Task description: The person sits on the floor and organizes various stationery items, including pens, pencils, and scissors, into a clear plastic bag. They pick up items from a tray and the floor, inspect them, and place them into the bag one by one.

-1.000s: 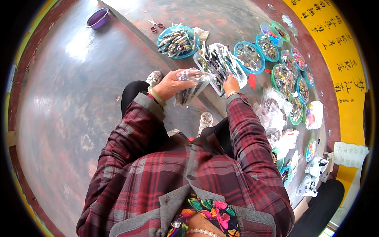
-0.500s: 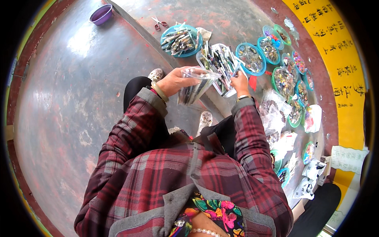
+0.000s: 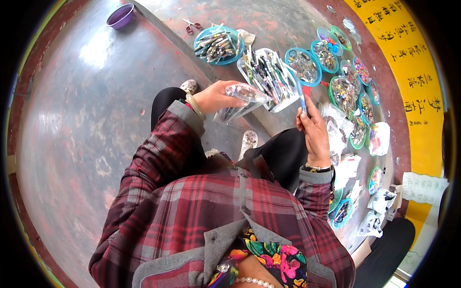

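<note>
My left hand (image 3: 217,97) grips the top of a clear plastic bag (image 3: 246,93), which hangs open with some dark, slender things inside, hard to make out. Pinched upright in my right hand (image 3: 314,128) is a slim blue pen (image 3: 302,101). Just beyond both hands stands a white basket (image 3: 289,103) heaped with pens (image 3: 269,72). Farther back on the left, a blue basket (image 3: 235,58) holds another pile of pens (image 3: 218,46).
Red-handled scissors (image 3: 190,27) and a purple basin (image 3: 120,17) lie farther off on the floor. Several round baskets of small items, among them a blue one (image 3: 319,79), crowd the right side. Plastic bags (image 3: 338,122) lie beside my right hand. A step edge (image 3: 177,43) crosses the floor.
My right hand has drawn back from the white basket, toward me and to the right, with the blue pen in it. My left hand still holds the bag in nearly the same place.
</note>
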